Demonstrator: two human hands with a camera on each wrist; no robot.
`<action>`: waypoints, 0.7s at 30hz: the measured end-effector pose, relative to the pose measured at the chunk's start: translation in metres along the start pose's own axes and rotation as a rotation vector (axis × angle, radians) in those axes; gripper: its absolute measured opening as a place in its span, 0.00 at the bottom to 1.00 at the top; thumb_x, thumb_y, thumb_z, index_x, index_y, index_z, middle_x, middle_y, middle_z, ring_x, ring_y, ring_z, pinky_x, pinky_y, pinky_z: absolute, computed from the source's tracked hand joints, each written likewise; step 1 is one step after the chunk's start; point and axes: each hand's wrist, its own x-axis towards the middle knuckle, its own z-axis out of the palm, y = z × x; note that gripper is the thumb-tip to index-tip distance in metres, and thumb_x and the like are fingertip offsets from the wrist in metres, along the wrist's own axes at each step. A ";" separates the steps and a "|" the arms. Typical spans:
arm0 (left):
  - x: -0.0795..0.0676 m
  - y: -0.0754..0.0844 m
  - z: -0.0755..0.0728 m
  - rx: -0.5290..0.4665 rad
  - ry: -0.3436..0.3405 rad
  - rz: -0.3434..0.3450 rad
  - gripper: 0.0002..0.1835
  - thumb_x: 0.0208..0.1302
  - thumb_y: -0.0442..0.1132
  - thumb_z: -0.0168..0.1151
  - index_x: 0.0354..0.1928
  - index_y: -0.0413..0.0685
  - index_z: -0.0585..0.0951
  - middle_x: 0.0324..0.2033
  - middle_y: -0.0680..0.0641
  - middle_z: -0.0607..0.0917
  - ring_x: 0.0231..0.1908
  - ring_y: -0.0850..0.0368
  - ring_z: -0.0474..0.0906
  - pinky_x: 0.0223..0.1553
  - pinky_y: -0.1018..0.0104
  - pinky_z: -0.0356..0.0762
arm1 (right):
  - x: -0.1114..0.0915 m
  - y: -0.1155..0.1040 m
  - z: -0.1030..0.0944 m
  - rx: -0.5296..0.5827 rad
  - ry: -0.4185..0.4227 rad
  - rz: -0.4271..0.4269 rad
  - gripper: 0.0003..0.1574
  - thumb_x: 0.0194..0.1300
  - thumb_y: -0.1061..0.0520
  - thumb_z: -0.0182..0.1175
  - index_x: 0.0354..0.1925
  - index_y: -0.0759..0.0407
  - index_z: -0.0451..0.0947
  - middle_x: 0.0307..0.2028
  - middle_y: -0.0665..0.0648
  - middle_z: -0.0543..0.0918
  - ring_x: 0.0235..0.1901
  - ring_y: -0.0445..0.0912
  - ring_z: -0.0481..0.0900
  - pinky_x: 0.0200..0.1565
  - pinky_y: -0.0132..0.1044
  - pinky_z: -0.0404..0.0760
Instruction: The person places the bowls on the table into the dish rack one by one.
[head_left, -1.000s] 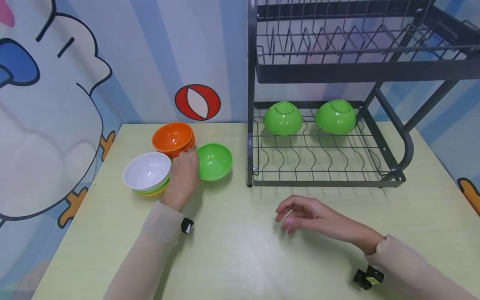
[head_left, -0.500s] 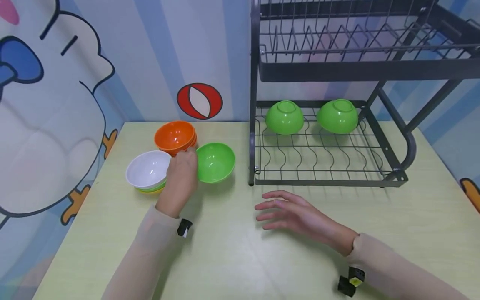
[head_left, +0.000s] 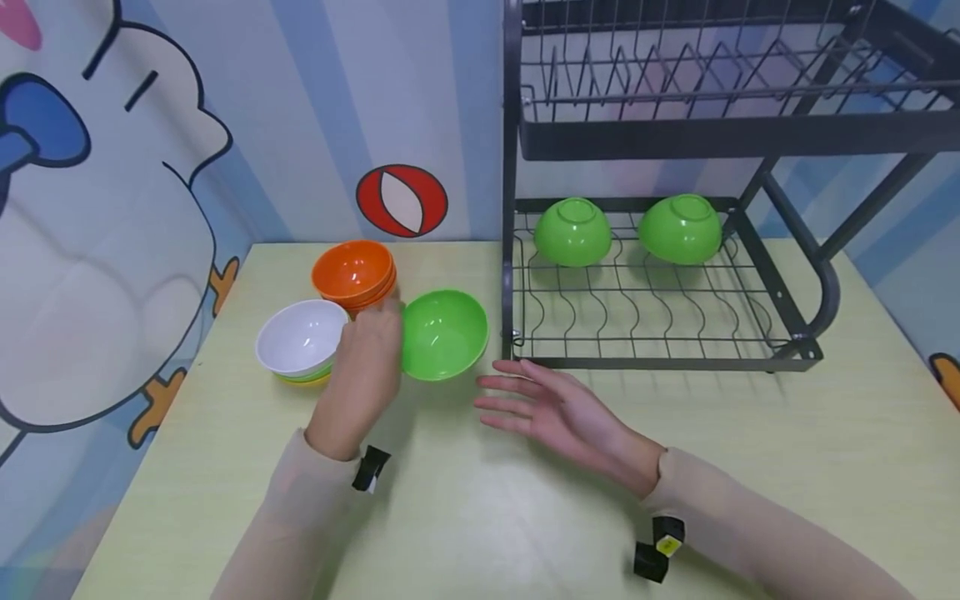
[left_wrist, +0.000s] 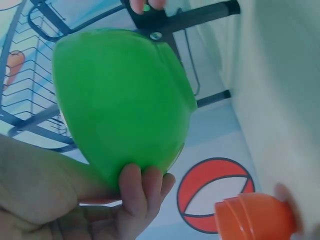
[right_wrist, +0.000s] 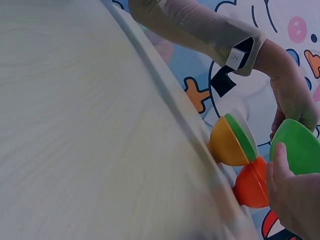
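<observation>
1 green bowl [head_left: 445, 335] is held at its left side by the left hand [head_left: 362, 371], and its hollow is tilted toward the head camera. In the left wrist view the curled fingers [left_wrist: 132, 190] are seen against the bowl's outer surface, close to the rim, so the grip is clamped there; the thumb is mostly hidden behind the wall, and its exact place cannot be told. The bowl's base is shown apart from the table [head_left: 465, 517].

On the bowl's other side the right hand [head_left: 573, 421] is held out, its fingers spread apart and pointed toward the bowl. In the head view a narrow gap is left between those fingertips and the rim; in the right wrist view the bowl is partly covered by the thumb, and contact cannot be judged from there.

Near the left hand, a white bowl [head_left: 303, 337] is stacked over a lower green bowl [right_wrist: 241, 136] and a yellow bowl [right_wrist: 225, 142]. Behind that hand, orange bowls [head_left: 354, 273] are nested upright. To the right, 2 upturned green bowls [head_left: 573, 233] are set side by side on the lower tier of a dark wire rack [head_left: 667, 364]. A red-and-white ball [head_left: 401, 200] is pictured on the wall [head_left: 322, 108].
</observation>
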 end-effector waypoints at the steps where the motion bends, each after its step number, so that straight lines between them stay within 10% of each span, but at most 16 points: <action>1: -0.002 0.002 -0.001 -0.005 -0.004 0.002 0.13 0.59 0.16 0.59 0.46 0.27 0.78 0.28 0.38 0.78 0.27 0.45 0.77 0.29 0.56 0.84 | 0.002 0.000 0.002 -0.001 0.008 -0.001 0.37 0.82 0.51 0.38 0.75 0.73 0.41 0.72 0.78 0.52 0.69 0.69 0.58 0.66 0.55 0.68; 11: -0.016 0.017 -0.012 -0.006 -0.024 0.051 0.18 0.53 0.15 0.63 0.47 0.30 0.80 0.29 0.41 0.81 0.30 0.48 0.76 0.33 0.58 0.83 | 0.004 -0.006 0.023 -0.044 0.161 -0.088 0.25 0.76 0.55 0.54 0.62 0.72 0.70 0.60 0.69 0.71 0.59 0.62 0.74 0.61 0.53 0.74; 21: -0.029 0.027 -0.018 -0.023 -0.041 0.064 0.23 0.57 0.19 0.64 0.57 0.29 0.78 0.40 0.36 0.84 0.36 0.47 0.80 0.40 0.56 0.85 | -0.004 -0.022 0.037 -0.250 0.243 -0.063 0.32 0.71 0.56 0.60 0.64 0.75 0.64 0.54 0.64 0.77 0.50 0.57 0.82 0.57 0.51 0.79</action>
